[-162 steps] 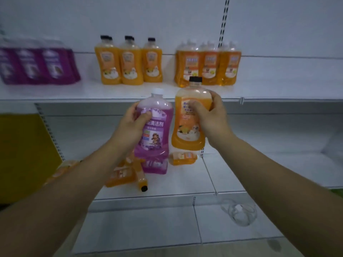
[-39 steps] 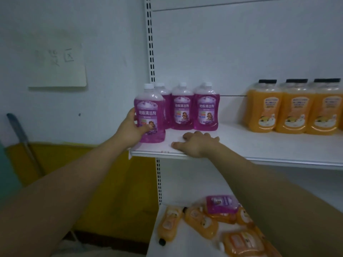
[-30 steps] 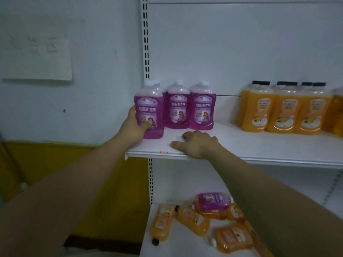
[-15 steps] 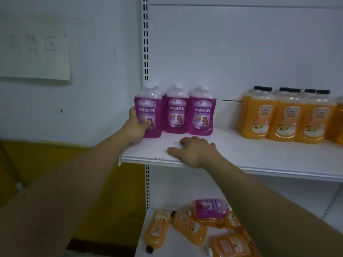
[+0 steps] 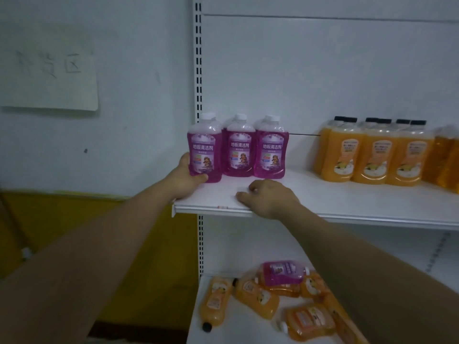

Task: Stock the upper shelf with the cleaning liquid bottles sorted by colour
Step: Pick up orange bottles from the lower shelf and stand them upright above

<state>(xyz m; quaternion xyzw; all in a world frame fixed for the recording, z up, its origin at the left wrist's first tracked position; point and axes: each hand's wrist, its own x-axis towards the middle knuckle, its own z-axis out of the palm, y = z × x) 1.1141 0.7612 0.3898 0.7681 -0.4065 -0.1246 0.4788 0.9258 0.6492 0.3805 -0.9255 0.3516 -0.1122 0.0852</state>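
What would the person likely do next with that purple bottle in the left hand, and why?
Probably let go of it. The purple bottle that the left hand grips already stands upright on the upper shelf, in line with the other purple bottles. One purple bottle on the lower shelf lies among orange ones, not yet stocked.

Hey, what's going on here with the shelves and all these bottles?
A person is stocking the upper shelf with cleaning liquid, grouped by colour. The left hand grips a purple bottle standing at the shelf's left end, beside other upright purple bottles. The right hand rests on the shelf's front edge and holds nothing. Orange bottles stand in a row further right. On the lower shelf, a pile of loose bottles, mostly orange with one purple, lies on its side waiting.
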